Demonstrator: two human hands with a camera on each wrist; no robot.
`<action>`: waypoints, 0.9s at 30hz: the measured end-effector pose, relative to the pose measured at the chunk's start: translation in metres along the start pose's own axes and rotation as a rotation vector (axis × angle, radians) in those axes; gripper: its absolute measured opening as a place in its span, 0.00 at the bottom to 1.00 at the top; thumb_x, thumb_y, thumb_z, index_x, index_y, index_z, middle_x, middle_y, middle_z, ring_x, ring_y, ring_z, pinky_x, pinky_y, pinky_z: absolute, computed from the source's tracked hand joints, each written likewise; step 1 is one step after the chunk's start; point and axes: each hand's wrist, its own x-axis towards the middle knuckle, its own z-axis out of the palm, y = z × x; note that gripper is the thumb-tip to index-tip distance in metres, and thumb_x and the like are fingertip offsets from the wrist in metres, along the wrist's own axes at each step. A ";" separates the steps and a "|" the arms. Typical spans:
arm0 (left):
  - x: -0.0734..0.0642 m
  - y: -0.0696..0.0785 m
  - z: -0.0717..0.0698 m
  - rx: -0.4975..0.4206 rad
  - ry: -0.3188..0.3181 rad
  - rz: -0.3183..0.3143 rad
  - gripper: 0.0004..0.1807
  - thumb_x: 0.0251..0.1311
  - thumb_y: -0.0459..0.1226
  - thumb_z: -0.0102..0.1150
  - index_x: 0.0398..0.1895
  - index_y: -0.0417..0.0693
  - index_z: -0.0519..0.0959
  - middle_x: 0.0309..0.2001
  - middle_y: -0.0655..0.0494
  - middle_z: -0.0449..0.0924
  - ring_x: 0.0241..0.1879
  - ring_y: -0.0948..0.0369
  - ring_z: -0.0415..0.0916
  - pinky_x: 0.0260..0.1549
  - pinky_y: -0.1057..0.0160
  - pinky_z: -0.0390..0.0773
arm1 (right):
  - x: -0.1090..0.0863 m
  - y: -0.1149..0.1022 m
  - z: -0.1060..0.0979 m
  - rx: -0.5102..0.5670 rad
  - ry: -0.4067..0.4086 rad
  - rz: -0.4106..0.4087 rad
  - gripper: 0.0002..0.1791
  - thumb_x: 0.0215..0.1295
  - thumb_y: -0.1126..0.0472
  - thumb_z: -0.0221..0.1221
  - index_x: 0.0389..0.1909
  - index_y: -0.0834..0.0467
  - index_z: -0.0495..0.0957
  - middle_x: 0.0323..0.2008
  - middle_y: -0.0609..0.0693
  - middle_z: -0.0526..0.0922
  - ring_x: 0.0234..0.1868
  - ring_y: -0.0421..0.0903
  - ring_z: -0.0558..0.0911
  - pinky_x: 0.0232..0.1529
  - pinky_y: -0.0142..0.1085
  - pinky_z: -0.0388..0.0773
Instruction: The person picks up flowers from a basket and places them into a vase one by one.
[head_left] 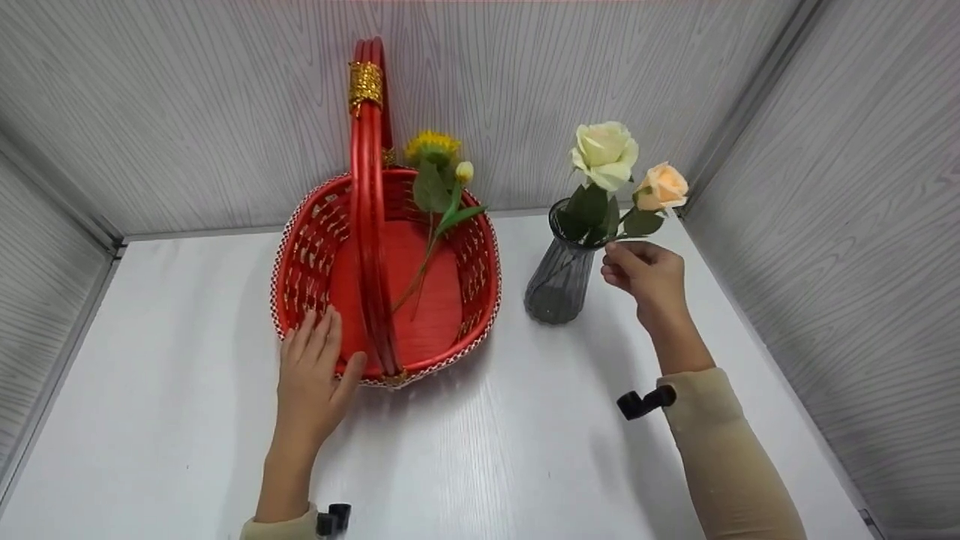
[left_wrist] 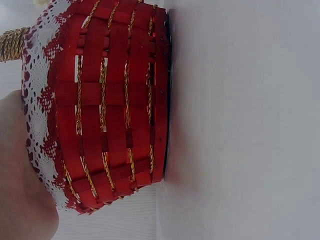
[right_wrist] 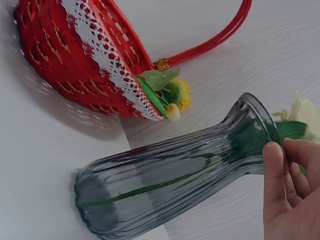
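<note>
Two bare hands work over a white desk, one at a red basket and one at a glass vase. The red basket sits left of the middle, close to the desk's back edge, its tall arched handle wrapped near the top in gold binding. Inside, a yellow sunflower and a pale yellow bud lean against the far rim, right of the handle, their stems running down to the basket floor.

The left hand lies over the basket's front left rim with fingers straight and thumb spread apart from them. In the left wrist view, white lace trim edges that rim above woven red strips laced with gold cord.

The grey, ribbed, see-through vase stands to the right of the basket, towards the desk's back right corner. A cream rose rises from its mouth, and a smaller peach rose slants out to the right. The right hand is narrowed at the vase's mouth, thumb and fingers pinching the peach rose low on its stem; the fingers partly hide the pinched spot. Grey wood-grain panels rise behind the desk and along its sides.
</note>
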 end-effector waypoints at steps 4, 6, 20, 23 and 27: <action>0.000 0.000 0.000 0.002 0.013 0.002 0.36 0.68 0.52 0.53 0.74 0.43 0.63 0.73 0.46 0.64 0.75 0.45 0.55 0.74 0.41 0.46 | -0.005 0.004 0.003 0.021 -0.001 0.004 0.11 0.63 0.65 0.67 0.40 0.68 0.79 0.26 0.52 0.85 0.24 0.40 0.85 0.32 0.32 0.85; 0.000 0.000 0.000 0.005 0.016 0.001 0.36 0.68 0.52 0.53 0.74 0.43 0.64 0.73 0.45 0.64 0.75 0.45 0.55 0.75 0.41 0.46 | -0.007 0.005 0.006 0.026 -0.001 0.007 0.10 0.63 0.65 0.66 0.39 0.67 0.79 0.26 0.51 0.85 0.24 0.40 0.85 0.33 0.32 0.85; -0.001 0.002 -0.002 0.002 -0.001 -0.001 0.36 0.68 0.51 0.53 0.74 0.43 0.63 0.73 0.44 0.65 0.75 0.45 0.55 0.74 0.40 0.46 | -0.027 0.014 0.039 -0.007 -0.100 0.002 0.12 0.63 0.62 0.67 0.40 0.67 0.80 0.28 0.52 0.85 0.26 0.42 0.85 0.32 0.32 0.85; -0.001 0.002 -0.002 -0.004 -0.007 -0.002 0.36 0.69 0.51 0.53 0.75 0.43 0.63 0.73 0.44 0.65 0.76 0.45 0.54 0.74 0.40 0.46 | -0.030 0.015 0.049 0.002 -0.114 -0.006 0.11 0.63 0.63 0.67 0.40 0.67 0.80 0.28 0.53 0.85 0.26 0.42 0.85 0.32 0.33 0.85; 0.000 0.002 -0.002 -0.001 -0.007 -0.006 0.36 0.69 0.52 0.52 0.75 0.44 0.63 0.73 0.45 0.65 0.76 0.45 0.54 0.75 0.41 0.45 | -0.032 0.015 0.062 0.000 -0.130 -0.007 0.10 0.63 0.64 0.67 0.40 0.67 0.81 0.28 0.53 0.85 0.26 0.43 0.85 0.32 0.34 0.86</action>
